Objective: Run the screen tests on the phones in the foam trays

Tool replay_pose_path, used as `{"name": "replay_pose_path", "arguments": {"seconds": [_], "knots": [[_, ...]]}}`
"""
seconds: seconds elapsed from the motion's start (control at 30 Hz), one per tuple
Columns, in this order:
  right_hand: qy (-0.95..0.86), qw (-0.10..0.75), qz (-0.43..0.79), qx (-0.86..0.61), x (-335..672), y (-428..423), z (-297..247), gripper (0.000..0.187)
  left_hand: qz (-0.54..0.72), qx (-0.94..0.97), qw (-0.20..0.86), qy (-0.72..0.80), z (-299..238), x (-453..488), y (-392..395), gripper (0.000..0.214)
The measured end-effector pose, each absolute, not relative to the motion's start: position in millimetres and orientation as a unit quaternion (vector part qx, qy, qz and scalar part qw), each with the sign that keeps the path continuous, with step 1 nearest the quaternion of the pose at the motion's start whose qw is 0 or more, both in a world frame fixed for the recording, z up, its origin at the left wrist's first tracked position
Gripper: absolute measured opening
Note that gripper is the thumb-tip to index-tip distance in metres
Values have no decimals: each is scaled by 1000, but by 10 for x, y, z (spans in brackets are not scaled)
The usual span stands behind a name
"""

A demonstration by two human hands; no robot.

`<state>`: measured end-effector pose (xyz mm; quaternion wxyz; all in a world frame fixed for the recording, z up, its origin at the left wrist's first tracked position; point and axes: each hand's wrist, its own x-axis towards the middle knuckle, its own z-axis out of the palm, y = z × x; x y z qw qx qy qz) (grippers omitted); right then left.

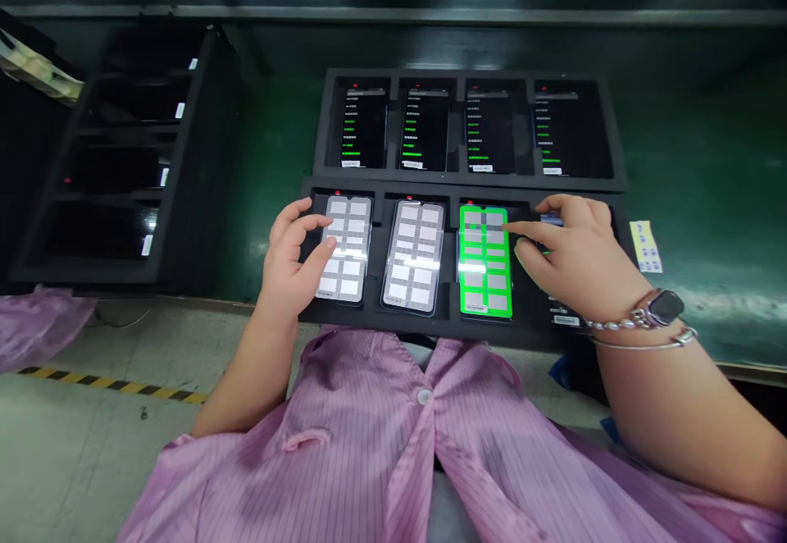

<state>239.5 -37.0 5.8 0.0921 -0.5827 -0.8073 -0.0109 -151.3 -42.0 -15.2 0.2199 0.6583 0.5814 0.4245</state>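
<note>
My left hand point(288, 256) rests its fingertips on the left edge of a smartphone point(348, 248) showing a grey-and-white grid. A second phone point(413, 256) with the same grid lies beside it in the black foam tray point(430, 326). My right hand point(578, 256) reaches left, its index finger touching a third phone point(485, 262), whose grid is bright green and grey. That hand hides most of a fourth phone point(557, 312). Four more phones point(427, 129) with black screens and lines of green text sit in a second foam tray point(467, 74) beyond.
A black foam rack point(123, 157) with dark slots stands at the left on the green bench mat point(707, 133). A small printed card point(645, 246) lies right of the tray. My pink striped smock point(369, 436) fills the foreground above a floor with yellow-and-black tape point(111, 384).
</note>
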Motion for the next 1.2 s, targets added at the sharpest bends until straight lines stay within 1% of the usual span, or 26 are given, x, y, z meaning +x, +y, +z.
{"name": "replay_pose_path", "arguments": {"seconds": [0.33, 0.5, 0.67, 0.93, 1.1, 1.2], "knots": [[-817, 116, -13, -565, 2318, -145, -57, 41, 422, 658, 209, 588, -168, -1517, -410, 23], [-834, 131, -22, -536, 2344, -270, -36, 39, 425, 658, 210, 585, -170, -1515, -409, 23], [-830, 142, -26, -539, 2290, -378, 81, 38, 422, 660, 214, 583, -167, -1514, -420, 23], [-849, 119, -13, -515, 2066, -254, -31, 41, 421, 661, 216, 583, -174, -1516, -422, 24], [-838, 162, -18, -521, 2143, -173, 139, 41, 428, 659, 220, 578, -167, -1513, -409, 23], [-830, 160, -25, -534, 2234, -133, 201, 42, 428, 658, 226, 577, -159, -1513, -407, 23]]}}
